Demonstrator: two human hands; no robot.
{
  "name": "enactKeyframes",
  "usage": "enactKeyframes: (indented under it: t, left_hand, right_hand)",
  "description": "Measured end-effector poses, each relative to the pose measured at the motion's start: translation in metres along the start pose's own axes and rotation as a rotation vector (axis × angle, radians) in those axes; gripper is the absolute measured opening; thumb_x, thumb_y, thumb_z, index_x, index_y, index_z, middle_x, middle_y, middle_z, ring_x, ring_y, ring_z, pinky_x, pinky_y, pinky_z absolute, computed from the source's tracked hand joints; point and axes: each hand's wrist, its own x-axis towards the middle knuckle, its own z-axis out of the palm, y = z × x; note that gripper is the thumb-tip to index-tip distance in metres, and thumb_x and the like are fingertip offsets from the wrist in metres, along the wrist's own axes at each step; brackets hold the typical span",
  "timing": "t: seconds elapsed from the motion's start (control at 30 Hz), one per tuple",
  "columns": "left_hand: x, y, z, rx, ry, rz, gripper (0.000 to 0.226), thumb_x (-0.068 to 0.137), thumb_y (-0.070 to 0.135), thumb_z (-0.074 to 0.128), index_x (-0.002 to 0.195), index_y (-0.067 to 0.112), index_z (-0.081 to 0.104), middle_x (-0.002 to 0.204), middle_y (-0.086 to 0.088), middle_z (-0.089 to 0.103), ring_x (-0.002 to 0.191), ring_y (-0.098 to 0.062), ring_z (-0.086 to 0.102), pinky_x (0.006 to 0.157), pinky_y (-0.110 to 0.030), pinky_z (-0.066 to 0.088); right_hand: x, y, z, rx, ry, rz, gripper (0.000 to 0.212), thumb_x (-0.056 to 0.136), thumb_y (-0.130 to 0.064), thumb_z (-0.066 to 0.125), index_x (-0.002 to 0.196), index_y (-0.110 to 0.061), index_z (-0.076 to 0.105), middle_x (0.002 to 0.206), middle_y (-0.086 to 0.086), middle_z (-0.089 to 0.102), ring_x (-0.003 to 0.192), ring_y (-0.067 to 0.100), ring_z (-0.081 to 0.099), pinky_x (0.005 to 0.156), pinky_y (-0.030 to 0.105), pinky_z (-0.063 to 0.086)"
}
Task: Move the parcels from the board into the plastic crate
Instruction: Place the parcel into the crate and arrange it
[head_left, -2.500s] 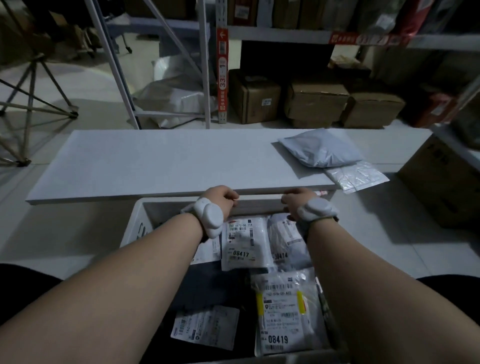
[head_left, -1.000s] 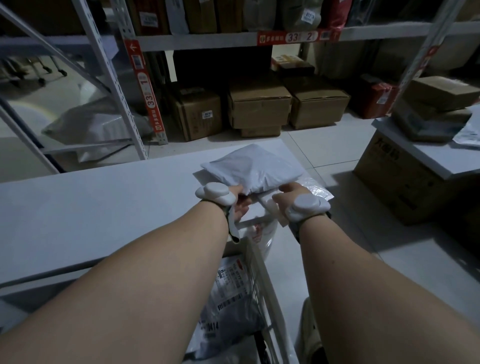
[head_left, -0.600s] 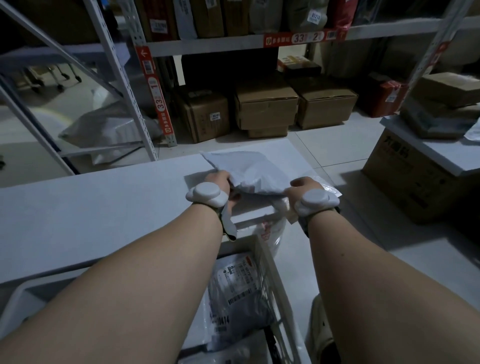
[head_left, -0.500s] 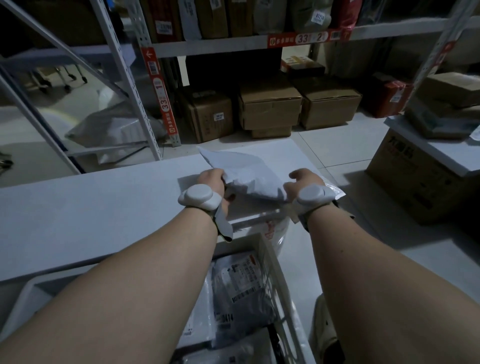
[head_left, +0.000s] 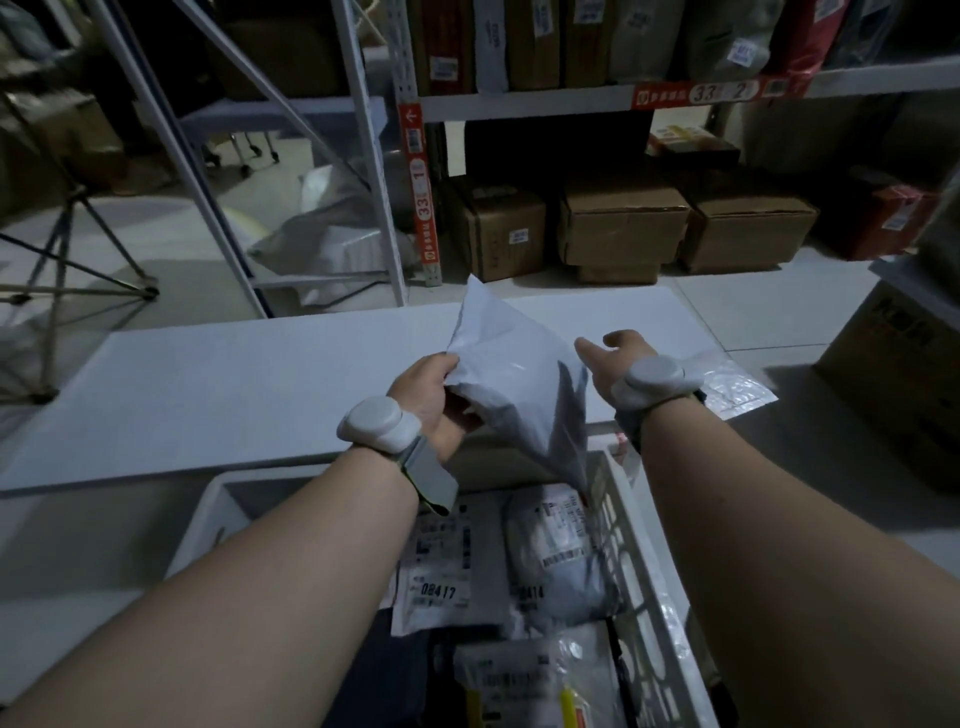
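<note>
Gripping hand: left hand, fingers curled round grey parcel
Right hand: fingers loose, off the parcel, at 3 o'clock
Parcel position: raised above crate far rim
Worktop: at 12 o'clock of crate

White board on the floor, clear-bagged parcel at its right end
</note>
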Motion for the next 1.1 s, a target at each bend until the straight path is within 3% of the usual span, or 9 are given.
enactKeyframes:
  t: [0.17,0.33,0.5,0.6,0.7,0.8,0.93,1.03,1.1]
  left_hand:
    - [-0.035,0.014,-0.040,-0.035,-0.056,0.005,0.024,0.092,0.012,0.040,0.093,0.006,0.063,0.100,-0.015,0.062,0.089,-0.030,0.058,0.083,-0.043,0.046]
    - [-0.064,0.020,-0.083,-0.059,-0.115,-0.044,0.030,0.094,0.015,0.039,0.106,0.002,0.063,0.101,-0.014,0.065,0.089,-0.030,0.061,0.084,-0.039,0.049]
    - [-0.080,0.021,-0.118,-0.018,-0.174,-0.082,0.029,0.096,0.018,0.036,0.103,0.004,0.060,0.099,-0.013,0.063,0.089,-0.029,0.059,0.081,-0.038,0.047]
    - [-0.086,0.017,-0.136,0.020,-0.160,-0.056,0.018,0.090,0.014,0.043,0.099,0.008,0.057,0.097,-0.013,0.058,0.083,-0.027,0.059,0.075,-0.034,0.050]
    - [-0.085,0.013,-0.151,0.056,-0.056,-0.076,0.033,0.092,0.010,0.040,0.076,0.008,0.070,0.083,-0.012,0.066,0.073,-0.027,0.062,0.070,-0.037,0.052]
    - [-0.088,0.008,-0.164,0.100,-0.039,-0.121,0.027,0.090,0.010,0.042,0.103,0.001,0.063,0.096,-0.016,0.064,0.084,-0.029,0.061,0.075,-0.038,0.050]
    - [-0.086,0.002,-0.171,0.172,0.067,-0.132,0.010,0.080,0.010,0.052,0.072,0.011,0.056,0.068,-0.007,0.054,0.063,-0.023,0.053,0.055,-0.027,0.046]
    - [-0.082,-0.002,-0.176,0.378,0.089,-0.091,0.017,0.086,0.010,0.051,0.071,0.019,0.050,0.079,-0.009,0.050,0.075,-0.022,0.048,0.067,-0.031,0.041]
    - [-0.083,-0.007,-0.176,0.502,0.088,-0.071,0.014,0.087,0.008,0.050,0.080,0.020,0.055,0.081,-0.010,0.054,0.076,-0.023,0.051,0.070,-0.033,0.043]
  right_hand:
    - [-0.020,0.015,0.034,0.348,-0.133,0.114,0.096,0.056,-0.083,0.054,0.123,-0.016,0.053,0.121,0.009,0.062,0.107,0.033,0.060,0.098,0.051,0.046]
    - [-0.062,0.034,0.072,0.672,-0.256,0.257,0.078,0.059,-0.076,0.068,0.104,-0.012,0.064,0.067,-0.002,0.063,0.067,0.018,0.062,0.080,0.038,0.051]
    - [-0.107,0.035,0.103,0.990,-0.412,0.387,0.051,0.086,-0.049,0.062,0.115,-0.007,0.061,0.112,0.013,0.067,0.105,0.031,0.062,0.077,0.043,0.052]
    - [-0.118,0.036,0.109,0.981,-0.425,0.381,0.043,0.088,-0.037,0.064,0.116,-0.004,0.061,0.111,0.014,0.069,0.104,0.031,0.064,0.077,0.044,0.052]
    - [-0.127,0.035,0.114,0.887,-0.335,0.344,0.043,0.083,-0.032,0.069,0.116,-0.005,0.062,0.104,0.012,0.072,0.094,0.030,0.069,0.073,0.041,0.055]
    - [-0.130,0.040,0.121,0.789,-0.171,0.321,0.067,0.061,-0.036,0.084,0.117,-0.007,0.061,0.104,0.014,0.071,0.088,0.035,0.070,0.076,0.051,0.056]
    - [-0.132,0.048,0.121,0.708,-0.049,0.277,0.083,0.044,-0.042,0.085,0.115,-0.011,0.058,0.106,0.015,0.067,0.090,0.038,0.067,0.080,0.060,0.053]
    - [-0.132,0.055,0.120,0.676,0.017,0.249,0.065,0.061,-0.037,0.085,0.111,-0.012,0.053,0.104,0.006,0.063,0.096,0.028,0.063,0.090,0.049,0.052]
    - [-0.122,0.070,0.123,0.640,0.062,0.290,0.092,0.040,-0.048,0.090,0.114,-0.010,0.051,0.109,0.007,0.062,0.103,0.030,0.062,0.093,0.049,0.051]
